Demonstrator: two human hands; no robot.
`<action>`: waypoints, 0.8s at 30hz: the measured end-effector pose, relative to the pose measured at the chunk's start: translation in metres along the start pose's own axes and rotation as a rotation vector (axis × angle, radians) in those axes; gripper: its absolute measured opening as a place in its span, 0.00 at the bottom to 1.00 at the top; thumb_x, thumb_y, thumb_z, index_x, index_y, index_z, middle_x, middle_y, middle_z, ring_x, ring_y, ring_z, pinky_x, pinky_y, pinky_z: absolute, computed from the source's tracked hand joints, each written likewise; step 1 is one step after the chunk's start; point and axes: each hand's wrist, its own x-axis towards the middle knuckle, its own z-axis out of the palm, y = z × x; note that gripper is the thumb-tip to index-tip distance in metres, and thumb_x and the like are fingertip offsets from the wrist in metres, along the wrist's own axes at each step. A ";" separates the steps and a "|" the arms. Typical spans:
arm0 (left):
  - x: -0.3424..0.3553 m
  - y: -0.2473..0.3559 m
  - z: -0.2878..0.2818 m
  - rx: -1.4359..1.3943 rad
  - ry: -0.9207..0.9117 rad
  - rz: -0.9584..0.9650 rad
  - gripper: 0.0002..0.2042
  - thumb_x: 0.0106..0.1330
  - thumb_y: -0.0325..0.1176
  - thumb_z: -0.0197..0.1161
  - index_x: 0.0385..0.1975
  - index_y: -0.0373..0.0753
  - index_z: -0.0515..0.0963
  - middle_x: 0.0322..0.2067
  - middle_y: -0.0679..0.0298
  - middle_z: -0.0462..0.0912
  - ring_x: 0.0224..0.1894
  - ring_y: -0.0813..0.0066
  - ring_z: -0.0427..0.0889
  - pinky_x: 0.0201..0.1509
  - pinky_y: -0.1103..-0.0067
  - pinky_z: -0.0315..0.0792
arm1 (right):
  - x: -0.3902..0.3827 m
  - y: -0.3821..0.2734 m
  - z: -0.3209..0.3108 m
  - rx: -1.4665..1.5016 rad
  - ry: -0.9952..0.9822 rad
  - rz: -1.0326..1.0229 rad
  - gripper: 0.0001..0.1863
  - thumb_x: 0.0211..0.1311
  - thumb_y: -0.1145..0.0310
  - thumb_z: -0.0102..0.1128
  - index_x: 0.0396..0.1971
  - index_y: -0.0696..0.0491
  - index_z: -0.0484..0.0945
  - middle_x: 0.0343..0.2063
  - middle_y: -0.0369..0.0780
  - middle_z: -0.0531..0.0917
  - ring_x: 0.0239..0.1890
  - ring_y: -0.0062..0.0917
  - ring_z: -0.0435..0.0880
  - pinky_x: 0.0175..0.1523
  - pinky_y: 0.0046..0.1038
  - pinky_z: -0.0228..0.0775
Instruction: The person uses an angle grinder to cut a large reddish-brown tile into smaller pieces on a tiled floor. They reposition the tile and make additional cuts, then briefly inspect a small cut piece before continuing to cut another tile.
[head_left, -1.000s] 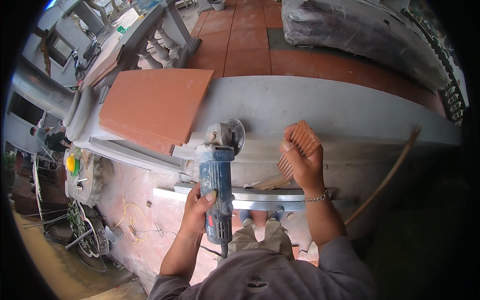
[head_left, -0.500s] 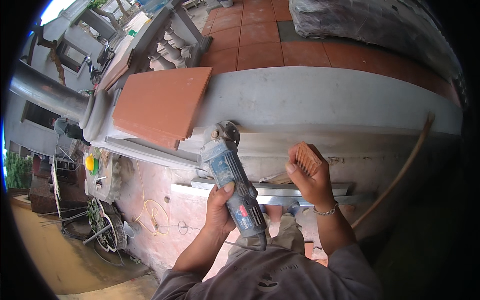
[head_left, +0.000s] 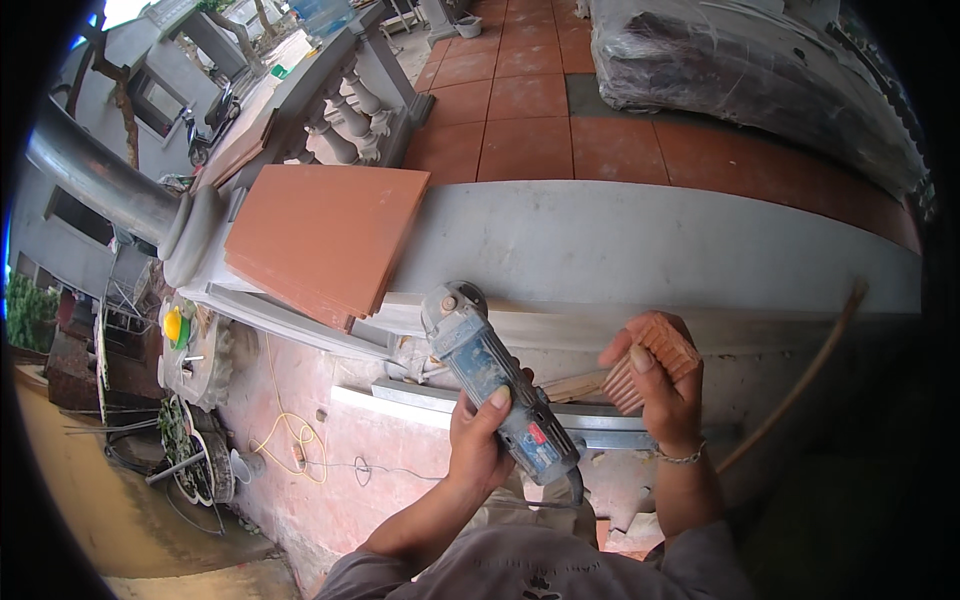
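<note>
Ledge [head_left: 560, 240]: smooth and grey, its near edge beyond your hands; flat orange tiles [head_left: 325, 235] overlie its left.
Room between your hands: open, parting grinder from terracotta piece.
Left hand [head_left: 480, 445]: your fingers wrap the tilted grinder [head_left: 490, 372], dusty blue.
Right hand [head_left: 662, 390]: your thumb and fingers pinch the raised, ribbed terracotta piece [head_left: 670, 343].

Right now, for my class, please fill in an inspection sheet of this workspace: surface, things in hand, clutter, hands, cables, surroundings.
Surface: grey ledge, with stacked red tiles at its left.
Things in hand: angle grinder; ribbed terracotta piece.
Clutter: metal bars below the ledge; stick at the right.
Hands: left hand grips the angle grinder's body; right hand holds the terracotta piece.
Cables: dark cord at the angle grinder's rear; yellow cord looped on the floor, left.
Surroundings: plastic-wrapped bulk beyond the ledge; motorbike farther left.
</note>
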 end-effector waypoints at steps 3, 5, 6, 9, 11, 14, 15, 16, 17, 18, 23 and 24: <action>0.009 0.000 -0.002 -0.064 0.003 -0.012 0.35 0.62 0.46 0.72 0.65 0.33 0.68 0.55 0.50 0.78 0.54 0.55 0.81 0.62 0.60 0.76 | 0.026 -0.004 0.004 0.149 0.007 -0.066 0.16 0.74 0.71 0.54 0.56 0.61 0.66 0.39 0.42 0.83 0.35 0.13 0.78 0.42 0.21 0.72; 0.012 0.002 -0.003 -0.106 -0.022 -0.058 0.36 0.62 0.48 0.70 0.65 0.33 0.68 0.56 0.50 0.78 0.55 0.54 0.80 0.63 0.59 0.75 | 0.047 -0.006 0.010 0.245 0.000 -0.099 0.16 0.74 0.74 0.52 0.57 0.62 0.67 0.39 0.42 0.83 0.36 0.14 0.78 0.44 0.22 0.72; 0.013 0.003 -0.003 -0.127 -0.031 -0.074 0.36 0.62 0.49 0.69 0.65 0.34 0.68 0.56 0.50 0.78 0.55 0.53 0.80 0.63 0.59 0.74 | 0.058 -0.008 0.012 0.213 -0.028 -0.101 0.16 0.74 0.74 0.52 0.57 0.61 0.67 0.39 0.41 0.83 0.36 0.16 0.78 0.45 0.22 0.72; 0.008 0.004 -0.004 -0.122 -0.041 -0.139 0.36 0.62 0.50 0.68 0.66 0.35 0.68 0.58 0.49 0.77 0.58 0.52 0.78 0.65 0.58 0.73 | 0.085 -0.015 0.028 0.100 -0.082 -0.079 0.17 0.75 0.70 0.56 0.57 0.61 0.70 0.41 0.41 0.84 0.40 0.22 0.82 0.47 0.25 0.75; 0.011 0.003 -0.004 -0.160 -0.063 -0.157 0.36 0.61 0.50 0.69 0.66 0.36 0.68 0.59 0.49 0.76 0.58 0.52 0.78 0.65 0.58 0.72 | 0.111 -0.012 0.042 -0.107 -0.119 -0.132 0.18 0.75 0.66 0.59 0.57 0.60 0.73 0.42 0.42 0.85 0.41 0.24 0.84 0.48 0.26 0.76; 0.015 0.001 -0.005 -0.185 -0.125 -0.155 0.36 0.62 0.51 0.68 0.67 0.38 0.67 0.61 0.52 0.75 0.63 0.53 0.75 0.69 0.54 0.69 | 0.139 -0.007 0.063 -0.247 -0.147 -0.190 0.18 0.71 0.63 0.66 0.53 0.58 0.79 0.44 0.46 0.86 0.45 0.32 0.87 0.51 0.30 0.77; 0.015 -0.001 -0.005 -0.189 -0.121 -0.151 0.36 0.63 0.52 0.68 0.68 0.39 0.66 0.62 0.52 0.74 0.64 0.53 0.74 0.70 0.53 0.68 | 0.147 -0.005 0.067 -0.281 -0.163 -0.260 0.18 0.70 0.63 0.66 0.53 0.58 0.80 0.44 0.46 0.86 0.45 0.34 0.88 0.50 0.31 0.77; 0.015 -0.003 -0.005 -0.197 -0.115 -0.146 0.37 0.63 0.52 0.67 0.68 0.39 0.66 0.63 0.53 0.74 0.65 0.53 0.73 0.70 0.51 0.67 | 0.153 -0.004 0.072 -0.311 -0.183 -0.316 0.18 0.69 0.63 0.67 0.52 0.57 0.81 0.43 0.47 0.87 0.44 0.36 0.88 0.50 0.31 0.78; 0.015 -0.005 -0.004 -0.195 -0.107 -0.151 0.37 0.64 0.53 0.67 0.68 0.39 0.66 0.63 0.54 0.74 0.66 0.54 0.73 0.71 0.50 0.67 | 0.159 -0.003 0.073 -0.268 -0.191 -0.245 0.19 0.67 0.62 0.69 0.52 0.57 0.81 0.43 0.47 0.87 0.44 0.39 0.88 0.50 0.33 0.78; 0.014 -0.005 -0.005 -0.193 -0.101 -0.153 0.37 0.65 0.54 0.66 0.69 0.39 0.65 0.63 0.55 0.73 0.67 0.54 0.72 0.71 0.49 0.66 | 0.163 0.000 0.078 -0.258 -0.202 -0.273 0.20 0.67 0.62 0.69 0.53 0.57 0.81 0.42 0.47 0.87 0.44 0.40 0.88 0.49 0.34 0.78; 0.011 -0.003 -0.006 -0.198 -0.093 -0.164 0.39 0.66 0.56 0.65 0.69 0.36 0.64 0.63 0.54 0.73 0.68 0.54 0.71 0.72 0.48 0.65 | 0.176 0.019 0.106 -0.276 -0.274 -0.378 0.21 0.66 0.62 0.71 0.53 0.58 0.81 0.43 0.46 0.87 0.43 0.36 0.88 0.49 0.32 0.79; 0.011 -0.002 -0.006 -0.203 -0.101 -0.178 0.39 0.66 0.56 0.65 0.69 0.35 0.64 0.63 0.53 0.73 0.68 0.54 0.71 0.72 0.49 0.65 | 0.178 0.023 0.110 -0.271 -0.296 -0.411 0.21 0.66 0.62 0.72 0.53 0.59 0.81 0.44 0.45 0.88 0.43 0.32 0.89 0.49 0.30 0.79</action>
